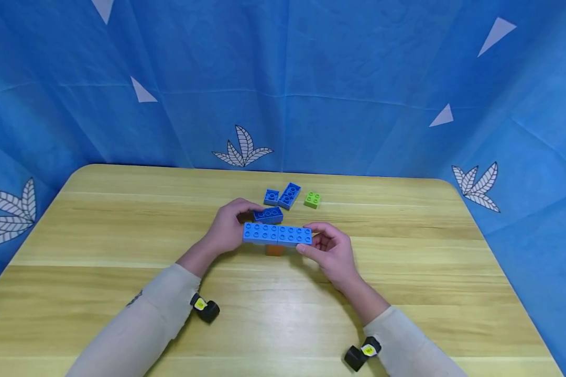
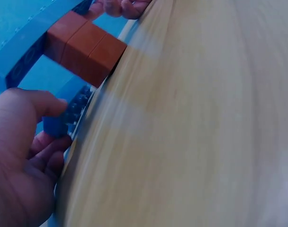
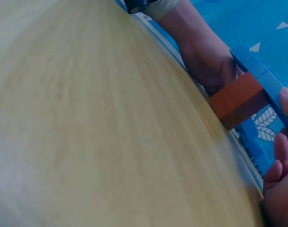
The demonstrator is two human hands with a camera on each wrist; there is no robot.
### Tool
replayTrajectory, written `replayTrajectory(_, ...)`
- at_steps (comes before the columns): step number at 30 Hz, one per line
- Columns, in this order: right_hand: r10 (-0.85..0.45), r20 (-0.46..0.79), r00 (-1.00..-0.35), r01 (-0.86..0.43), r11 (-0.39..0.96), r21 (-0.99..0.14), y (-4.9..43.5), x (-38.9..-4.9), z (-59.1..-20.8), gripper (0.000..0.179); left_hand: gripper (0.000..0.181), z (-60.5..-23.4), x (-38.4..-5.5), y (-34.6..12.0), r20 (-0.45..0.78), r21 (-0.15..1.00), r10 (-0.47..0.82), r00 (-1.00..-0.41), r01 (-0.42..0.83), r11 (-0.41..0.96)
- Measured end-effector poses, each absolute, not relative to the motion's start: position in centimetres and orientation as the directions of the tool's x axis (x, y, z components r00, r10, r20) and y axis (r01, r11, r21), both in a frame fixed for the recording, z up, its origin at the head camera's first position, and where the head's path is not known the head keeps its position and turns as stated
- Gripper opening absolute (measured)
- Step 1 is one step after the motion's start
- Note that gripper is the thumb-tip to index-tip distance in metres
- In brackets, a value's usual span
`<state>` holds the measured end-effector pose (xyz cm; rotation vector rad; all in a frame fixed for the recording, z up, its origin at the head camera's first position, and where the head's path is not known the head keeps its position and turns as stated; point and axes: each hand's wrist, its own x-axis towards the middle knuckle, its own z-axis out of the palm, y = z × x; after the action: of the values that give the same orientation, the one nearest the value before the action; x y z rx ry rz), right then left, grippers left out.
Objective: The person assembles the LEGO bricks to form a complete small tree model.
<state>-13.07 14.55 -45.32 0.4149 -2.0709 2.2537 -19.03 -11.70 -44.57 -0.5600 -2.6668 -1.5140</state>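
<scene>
Two long blue bricks [image 1: 277,234] sit end to end atop an orange brick column [image 2: 87,46] of several stacked bricks, making a T that stands on the table. My right hand [image 1: 332,256] pinches the right end of this blue top between thumb and fingers; in the right wrist view that hand [image 3: 282,196] shows only at the edge. Behind the column, my left hand [image 1: 227,229] grips another blue brick [image 1: 270,215], hollow underside up. In the left wrist view, thumb and fingers of that hand [image 2: 16,151] close on this brick [image 2: 53,126], low beside the column.
Farther back on the wooden table [image 1: 405,251] lie a small blue brick [image 1: 271,197] and a longer blue brick [image 1: 290,196], both hollow side up. A lime green brick [image 1: 312,200] rests right of them, studs up. A blue patterned curtain [image 1: 349,78] hangs behind the table.
</scene>
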Motion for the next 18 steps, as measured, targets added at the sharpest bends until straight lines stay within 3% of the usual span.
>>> replayTrajectory(6, -0.136, 0.232, -0.963, -0.221, -0.087, -0.971, 14.6, -13.0, -45.2, 0.035, 0.020, -44.2, -18.8, -12.9, 0.204, 0.859, 0.156, -0.966, 0.253, 0.445)
replayTrajectory(11, -0.134, 0.228, -0.964, -0.219, -0.080, -0.972, 14.6, -13.0, -45.1, 0.035, 0.022, -43.6, -18.6, -13.4, 0.146, 0.919, 0.082, -0.986, 0.166, 0.357)
replayTrajectory(18, -0.136, 0.212, -0.968, -0.204, -0.072, -0.976, 14.5, -12.9, -45.0, 0.035, 0.032, -42.8, -18.1, -14.2, 0.088, 0.973, 0.075, -0.993, 0.101, 0.208)
